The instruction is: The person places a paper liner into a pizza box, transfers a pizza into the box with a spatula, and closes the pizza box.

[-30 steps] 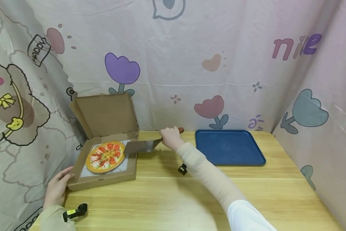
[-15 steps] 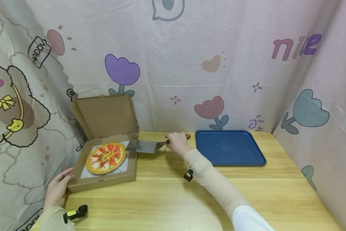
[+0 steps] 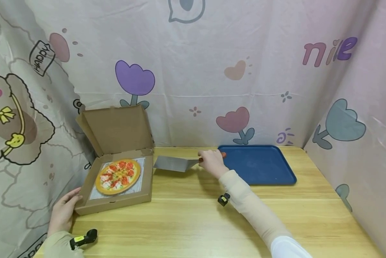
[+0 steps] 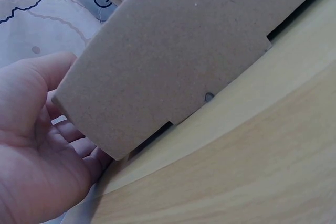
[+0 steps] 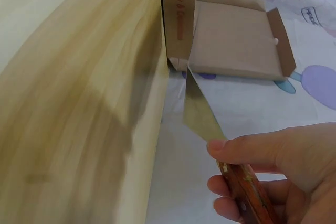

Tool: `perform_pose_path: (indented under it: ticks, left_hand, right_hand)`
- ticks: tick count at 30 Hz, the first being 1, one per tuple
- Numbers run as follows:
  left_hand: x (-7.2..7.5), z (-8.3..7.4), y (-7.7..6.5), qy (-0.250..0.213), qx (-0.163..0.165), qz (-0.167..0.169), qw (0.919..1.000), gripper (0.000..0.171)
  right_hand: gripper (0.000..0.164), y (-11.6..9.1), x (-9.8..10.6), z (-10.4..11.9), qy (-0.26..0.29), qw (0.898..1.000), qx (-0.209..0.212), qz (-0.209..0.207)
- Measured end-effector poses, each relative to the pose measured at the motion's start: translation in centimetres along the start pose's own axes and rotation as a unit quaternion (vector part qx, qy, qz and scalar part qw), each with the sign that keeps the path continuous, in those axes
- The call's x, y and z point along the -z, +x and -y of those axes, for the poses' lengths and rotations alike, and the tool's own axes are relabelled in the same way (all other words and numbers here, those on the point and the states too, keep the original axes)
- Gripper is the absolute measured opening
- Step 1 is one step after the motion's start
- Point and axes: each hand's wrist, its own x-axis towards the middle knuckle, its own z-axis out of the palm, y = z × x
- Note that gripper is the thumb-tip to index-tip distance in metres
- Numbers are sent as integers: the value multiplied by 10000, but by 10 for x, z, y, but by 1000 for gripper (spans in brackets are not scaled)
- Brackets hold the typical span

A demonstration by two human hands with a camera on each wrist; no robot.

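My right hand (image 3: 212, 163) grips the wooden handle of a metal spatula (image 3: 172, 164), held above the table between the box and the tray. The spatula's wide flat blade points left and carries nothing; its tip is close to the right wall of an open cardboard pizza box (image 3: 114, 206). A round pizza (image 3: 118, 176) with red and white toppings lies in the box on a patterned paper sheet (image 3: 136, 186). At the box's front left corner, my left hand (image 3: 62, 213) holds the side wall, with fingers curled at the lower edge in the left wrist view.
A blue rectangular tray (image 3: 260, 166) lies at the back right of the wooden table (image 3: 180, 225). The raised box lid (image 3: 117, 129) stands near the printed curtain (image 3: 186, 64) behind. More curtain hangs on both sides.
My right hand has moved right with the spatula, and the blade has left the pizza's edge and cleared the box wall. The pizza, the box and my left hand have stayed in place.
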Motion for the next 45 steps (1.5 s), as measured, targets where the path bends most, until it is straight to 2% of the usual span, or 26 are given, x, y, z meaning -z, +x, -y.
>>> perform_pose_path:
  ticks: [7, 16, 26, 32, 38, 45]
  left_hand:
    - [1, 1, 1, 133, -23, -24, 9999, 47]
    - [0, 2, 1, -122, -15, 1, 9999, 43]
    - [-1, 4, 5, -80, 71, -152, 9998, 46]
    - [0, 5, 4, -57, -4, -64, 10000, 43]
    - [-1, 5, 4, -101, -111, -22, 9999, 39]
    - [1, 5, 2, -433, -171, 60, 9989, 32]
  right_hand:
    - [31, -16, 9, -23, -242, 9993, -294, -22]
    - [29, -36, 22, -53, -518, 9971, -501, -249]
    - [34, -61, 33, -80, -623, 9946, -797, -248]
    - [37, -74, 41, -97, -643, 9921, -1043, -271]
    - [29, -81, 49, -113, -715, 9885, -1304, -294]
    - [17, -87, 56, -125, -662, 9863, -1440, -448]
